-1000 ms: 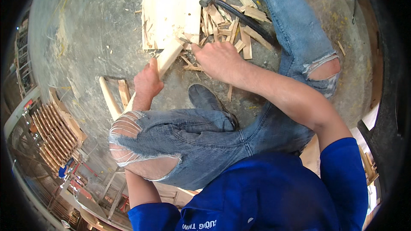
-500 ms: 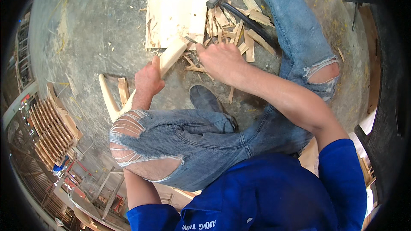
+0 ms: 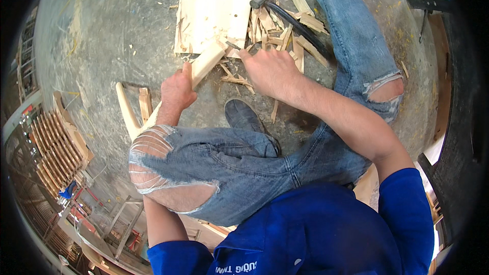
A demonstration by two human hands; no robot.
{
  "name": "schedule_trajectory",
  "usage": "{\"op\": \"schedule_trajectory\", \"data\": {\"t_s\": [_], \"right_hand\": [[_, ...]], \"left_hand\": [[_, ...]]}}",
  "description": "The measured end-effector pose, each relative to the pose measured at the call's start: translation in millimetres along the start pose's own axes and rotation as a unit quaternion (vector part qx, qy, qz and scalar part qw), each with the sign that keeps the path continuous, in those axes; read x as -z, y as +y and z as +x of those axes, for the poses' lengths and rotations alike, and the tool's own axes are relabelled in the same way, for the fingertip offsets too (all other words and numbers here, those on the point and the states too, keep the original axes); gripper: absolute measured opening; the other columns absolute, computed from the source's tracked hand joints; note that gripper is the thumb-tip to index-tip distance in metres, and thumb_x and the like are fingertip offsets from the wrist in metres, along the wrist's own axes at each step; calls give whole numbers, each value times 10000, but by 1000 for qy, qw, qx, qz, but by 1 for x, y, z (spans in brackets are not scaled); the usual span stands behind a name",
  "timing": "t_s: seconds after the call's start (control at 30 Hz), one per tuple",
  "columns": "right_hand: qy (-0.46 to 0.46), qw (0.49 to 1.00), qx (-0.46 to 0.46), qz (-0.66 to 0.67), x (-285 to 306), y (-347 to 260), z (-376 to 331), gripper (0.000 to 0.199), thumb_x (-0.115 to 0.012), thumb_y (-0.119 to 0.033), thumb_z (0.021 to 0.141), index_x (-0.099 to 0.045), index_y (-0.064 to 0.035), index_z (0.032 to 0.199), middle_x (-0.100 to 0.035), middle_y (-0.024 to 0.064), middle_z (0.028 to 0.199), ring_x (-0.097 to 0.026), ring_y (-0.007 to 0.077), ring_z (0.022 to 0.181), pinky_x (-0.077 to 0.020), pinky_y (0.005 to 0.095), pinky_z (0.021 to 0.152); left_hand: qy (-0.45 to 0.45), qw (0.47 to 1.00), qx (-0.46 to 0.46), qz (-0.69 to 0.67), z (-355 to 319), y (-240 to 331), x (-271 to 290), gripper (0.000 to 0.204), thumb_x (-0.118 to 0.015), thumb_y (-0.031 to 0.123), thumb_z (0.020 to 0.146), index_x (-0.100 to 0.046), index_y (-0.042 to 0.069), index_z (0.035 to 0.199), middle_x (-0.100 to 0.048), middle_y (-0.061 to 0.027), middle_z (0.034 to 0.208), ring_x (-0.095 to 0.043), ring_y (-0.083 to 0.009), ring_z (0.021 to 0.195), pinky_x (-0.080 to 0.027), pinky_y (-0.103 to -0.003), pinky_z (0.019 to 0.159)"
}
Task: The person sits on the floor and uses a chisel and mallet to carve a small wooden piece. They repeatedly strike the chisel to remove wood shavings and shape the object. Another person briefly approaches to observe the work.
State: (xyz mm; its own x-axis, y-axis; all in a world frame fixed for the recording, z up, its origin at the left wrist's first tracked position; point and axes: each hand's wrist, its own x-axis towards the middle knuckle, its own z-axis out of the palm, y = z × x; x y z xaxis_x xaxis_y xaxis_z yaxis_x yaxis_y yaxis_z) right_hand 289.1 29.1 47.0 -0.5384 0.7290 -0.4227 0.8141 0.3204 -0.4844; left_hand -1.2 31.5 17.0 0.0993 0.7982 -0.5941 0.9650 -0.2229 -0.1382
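Note:
My left hand [image 3: 178,90] is closed around a pale wooden bar [image 3: 208,63], part of a shaped wooden frame that passes beside my bent knee. The bar slants up to the right, its far end over the near edge of a square wooden board [image 3: 211,15] on the floor. In my closed right hand [image 3: 270,69] is a slim metal-bladed tool [image 3: 233,45], seemingly a chisel; the fingers hide its handle. Its tip is at the bar's far end, but whether it touches cannot be made out. Shavings lie on the board.
A hammer [image 3: 288,15] with a dark handle lies right of the board among split wood scraps [image 3: 300,51]. My shoe [image 3: 244,115] is on the concrete floor below the bar. Stacked wooden parts [image 3: 58,145] stand at the left, and a black object [image 3: 428,4] at the far right.
The view has shifted slightly. The bar's end and the tool appear a little further right, while both hands keep their grip in nearly the same pose.

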Motion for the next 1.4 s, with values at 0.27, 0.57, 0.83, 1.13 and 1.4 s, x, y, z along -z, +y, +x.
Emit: {"op": "schedule_trajectory", "data": {"t_s": [0.27,0.57,0.83,1.13,1.4], "right_hand": [[1,1000,-3,16,-10,5,10,392,-571,-30,987,-564,57,1370,-742,183,869,-770,309,840,-647,458,733],[3,1000,-5,28,-9,2,9,299,-556,-22,972,-616,62,1253,-754,200,892,-775,333,867,-637,466,759],[-4,1000,-6,28,-2,2,3,240,-582,-31,957,-658,72,1160,-769,229,965,-780,339,916,-630,472,787],[-13,999,-16,36,-3,1,7,270,-589,-28,969,-637,70,1216,-769,203,945,-777,332,940,-630,472,801],[-72,997,-12,25,10,-9,-5,319,-604,-23,961,-619,79,1263,-761,205,911,-781,330,900,-635,459,775]], "left_hand": [[-1,1000,-5,13,2,-2,6,506,-739,64,759,-488,76,1199,-720,-191,1038,-735,-402,985,-591,-520,810],[-20,999,7,25,-1,-1,8,539,-749,67,760,-484,78,1229,-718,-183,1053,-735,-392,994,-598,-504,816],[-12,1000,1,14,1,-2,4,529,-743,71,766,-487,77,1229,-721,-186,1065,-736,-390,1008,-598,-508,825],[-20,1000,3,21,2,-3,6,554,-741,78,772,-487,79,1265,-724,-192,1063,-735,-394,1013,-597,-508,829],[-10,1000,1,-7,-1,-4,7,492,-700,46,773,-480,79,1212,-715,-225,1042,-711,-447,999,-571,-547,832]]}}
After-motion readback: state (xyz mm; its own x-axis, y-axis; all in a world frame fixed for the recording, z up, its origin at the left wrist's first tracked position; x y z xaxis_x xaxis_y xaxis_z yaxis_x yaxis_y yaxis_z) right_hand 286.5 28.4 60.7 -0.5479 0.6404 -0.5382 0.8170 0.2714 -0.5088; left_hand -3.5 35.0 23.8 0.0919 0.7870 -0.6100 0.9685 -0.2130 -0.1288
